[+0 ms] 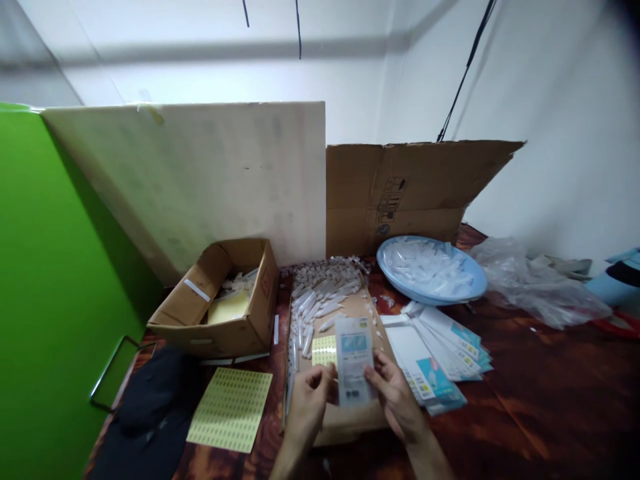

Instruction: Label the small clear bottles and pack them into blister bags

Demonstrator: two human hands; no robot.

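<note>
We hold 1 clear flat plastic packet with printed card [353, 360] upright above brown cardboard sheet [350, 420]: our left hand [307, 403] pinches its left edge, our right hand [395, 397] grips right edge. Yellow sticker sheet [231, 408] lies left; fanned white-blue packets [440, 353] lie just right.

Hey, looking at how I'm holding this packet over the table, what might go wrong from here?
1. Both hands, left and right, pinch the clear packet only at its lower end, so it may flop or slip.
2. The loose pile of small white pieces lies just beyond; a forward sweep might scatter it.
3. The fanned stack of packets beside the right hand could get knocked askew.
</note>
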